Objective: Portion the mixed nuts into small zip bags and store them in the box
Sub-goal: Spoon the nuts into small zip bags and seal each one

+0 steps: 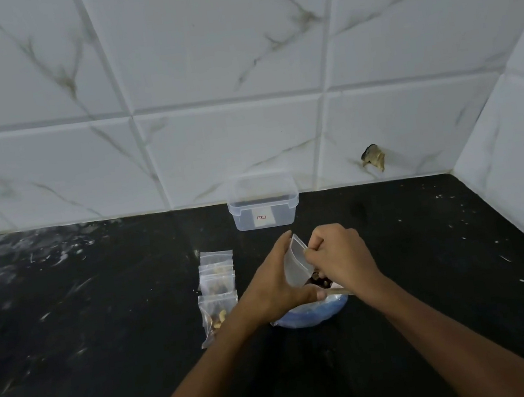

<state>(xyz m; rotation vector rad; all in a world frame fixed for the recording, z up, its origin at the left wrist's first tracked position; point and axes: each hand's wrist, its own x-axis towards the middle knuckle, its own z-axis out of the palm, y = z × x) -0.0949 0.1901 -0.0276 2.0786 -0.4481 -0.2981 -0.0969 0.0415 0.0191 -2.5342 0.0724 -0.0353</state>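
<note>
Two bare forearms reach up from the near edge to a blue bowl [313, 316] of mixed nuts [319, 281]: above it the left hand [274, 291] grips a small clear zip bag [296, 262] upright between thumb and fingers, and the right hand [340, 259] is clenched round a spoon handle [339, 292] just beside the bag's mouth. The black, white-flecked tabletop [105, 335] meets a marble-tiled wall [204, 72]. Left of the bowl lie filled zip bags [218, 290]; beyond it, by the wall, stands the clear open box [263, 204].
</note>
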